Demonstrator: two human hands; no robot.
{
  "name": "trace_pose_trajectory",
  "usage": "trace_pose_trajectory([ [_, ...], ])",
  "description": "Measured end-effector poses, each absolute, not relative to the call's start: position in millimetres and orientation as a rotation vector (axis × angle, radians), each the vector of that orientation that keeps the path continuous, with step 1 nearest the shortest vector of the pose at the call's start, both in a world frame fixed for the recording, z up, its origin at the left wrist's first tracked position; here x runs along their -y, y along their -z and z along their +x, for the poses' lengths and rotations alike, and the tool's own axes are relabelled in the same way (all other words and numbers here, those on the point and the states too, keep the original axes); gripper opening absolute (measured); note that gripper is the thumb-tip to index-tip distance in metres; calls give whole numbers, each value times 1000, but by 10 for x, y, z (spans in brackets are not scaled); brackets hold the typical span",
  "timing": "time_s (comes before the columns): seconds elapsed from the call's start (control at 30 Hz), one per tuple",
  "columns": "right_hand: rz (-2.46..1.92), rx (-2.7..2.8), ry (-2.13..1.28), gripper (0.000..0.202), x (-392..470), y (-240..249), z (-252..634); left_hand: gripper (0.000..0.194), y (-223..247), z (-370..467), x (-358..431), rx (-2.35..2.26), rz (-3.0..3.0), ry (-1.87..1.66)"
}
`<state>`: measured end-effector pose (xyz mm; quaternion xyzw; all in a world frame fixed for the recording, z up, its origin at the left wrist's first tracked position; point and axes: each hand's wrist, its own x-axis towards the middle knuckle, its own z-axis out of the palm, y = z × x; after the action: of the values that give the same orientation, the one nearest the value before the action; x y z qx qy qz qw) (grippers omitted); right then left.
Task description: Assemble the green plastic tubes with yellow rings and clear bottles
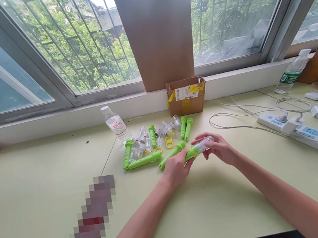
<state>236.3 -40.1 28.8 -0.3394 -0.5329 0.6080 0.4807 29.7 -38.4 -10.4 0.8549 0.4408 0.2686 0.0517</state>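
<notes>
My left hand [177, 168] is wrapped round the green handle of a plastic tube. A yellow ring [193, 152] sits where that handle meets a clear ribbed cap [202, 145]. Around the cap's far end, the fingers of my right hand [219, 148] are closed. Just beyond my left hand, a loose green handle [172, 155] lies on the table. More green handles [144, 160] lie farther left and back, around several clear caps [134, 152] and loose yellow rings [169, 142].
A small open cardboard box [187, 105] stands by the window sill. Behind the pieces is a water bottle [116, 125]. A power strip [304, 133] with cables lies at the right, near another bottle [290, 74]. A blurred patch [92, 217] covers something at the left.
</notes>
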Motion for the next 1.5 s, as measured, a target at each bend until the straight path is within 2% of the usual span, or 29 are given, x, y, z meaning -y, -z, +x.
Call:
trace_pose_trajectory([
  [0.13,-931,1292,-1448,30,382,-257,2363,30,82,297,383,-1324,2602,-746],
  [0.27,-1088,1321,-1236,32,362,-207,2346,32,61,323,416,-1342,2530,-713],
  [0.43,-1037,1356,-1130,28,369,-214,2336,29,-64,350,488,-1120,2232,-638],
  [0.57,-966,1334,-1204,24,375,-195,2317,29,-174,330,477,-973,1950,-663],
  [0.77,-826,1283,-1409,27,376,-181,2292,31,-256,233,364,-883,1576,-407],
  [1.0,-814,1155,-1519,25,342,-143,2284,34,-255,224,378,-878,1593,-423],
  [1.33,-907,1060,-1428,28,324,-100,2256,33,-255,322,481,-946,1590,-531],
  [1.5,-705,910,-1650,20,398,-170,2221,40,-278,310,532,-741,1267,-283],
])
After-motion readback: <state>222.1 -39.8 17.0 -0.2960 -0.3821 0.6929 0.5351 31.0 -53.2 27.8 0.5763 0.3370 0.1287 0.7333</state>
